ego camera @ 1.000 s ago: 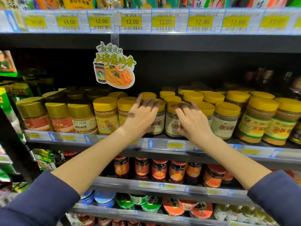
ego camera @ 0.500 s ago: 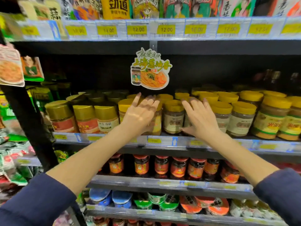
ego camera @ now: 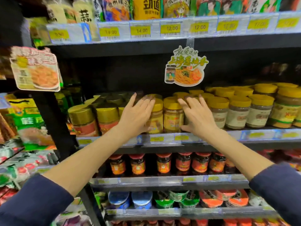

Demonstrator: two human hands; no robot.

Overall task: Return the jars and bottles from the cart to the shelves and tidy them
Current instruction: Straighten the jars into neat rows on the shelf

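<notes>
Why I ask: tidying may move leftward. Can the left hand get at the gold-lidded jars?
Probably yes: the left hand rests right beside the gold-lidded jars, which stand unblocked up front.

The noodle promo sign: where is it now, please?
Head view, right of centre: the noodle promo sign hangs below the price rail, above the right hand.

A grocery shop aisle, dark metal shelves (ego camera: 162, 149) carrying rows of yellow-lidded jars (ego camera: 172, 115), yellow price tags (ego camera: 172, 28) lining each shelf edge, a noodle promo card (ego camera: 185, 67) hanging from the rail, red-lidded sauce jars (ego camera: 163, 163) sitting below.
</notes>
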